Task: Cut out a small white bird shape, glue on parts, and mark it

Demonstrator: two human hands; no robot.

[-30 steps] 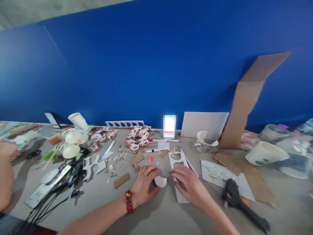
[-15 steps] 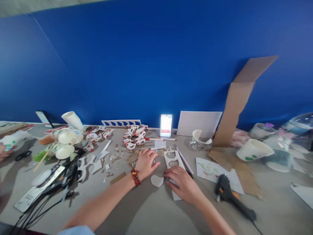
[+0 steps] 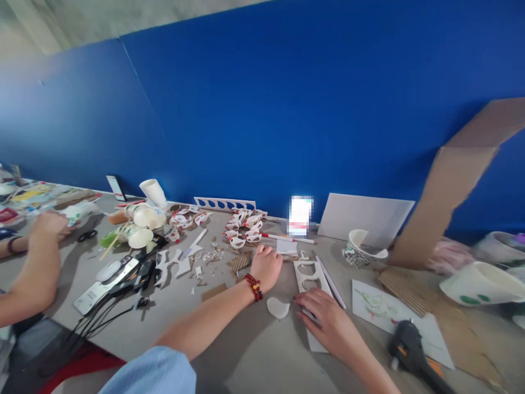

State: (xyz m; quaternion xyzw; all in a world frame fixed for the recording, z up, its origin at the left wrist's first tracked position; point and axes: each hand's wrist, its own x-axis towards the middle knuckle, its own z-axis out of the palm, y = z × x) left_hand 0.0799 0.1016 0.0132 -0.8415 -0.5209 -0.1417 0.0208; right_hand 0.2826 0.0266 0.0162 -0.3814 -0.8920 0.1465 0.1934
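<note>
My left hand (image 3: 266,268), with a red beaded bracelet at the wrist, is over the table just right of a small corrugated cardboard piece (image 3: 240,262). Its fingers are curled, and whatever they hold, if anything, is hidden. My right hand (image 3: 324,312) lies spread on a white strip with cut-out holes (image 3: 308,272). Left of its fingertips rests a white teardrop-shaped cutout (image 3: 278,308). Beyond my left hand are several white bird shapes with red tips (image 3: 244,227), a red-and-white pen (image 3: 279,237) and a small white paper (image 3: 286,248).
A glue gun (image 3: 412,347) and a bird drawing (image 3: 379,306) lie at right, near a patterned cut cup (image 3: 361,251). Cables and a power strip (image 3: 96,293) are at left. Another person's arm (image 3: 35,268) reaches in at far left.
The view has swung left, showing more of the other person. My left hand has curled its fingers and moved slightly away from the teardrop cutout. My right hand stays on the strip.
</note>
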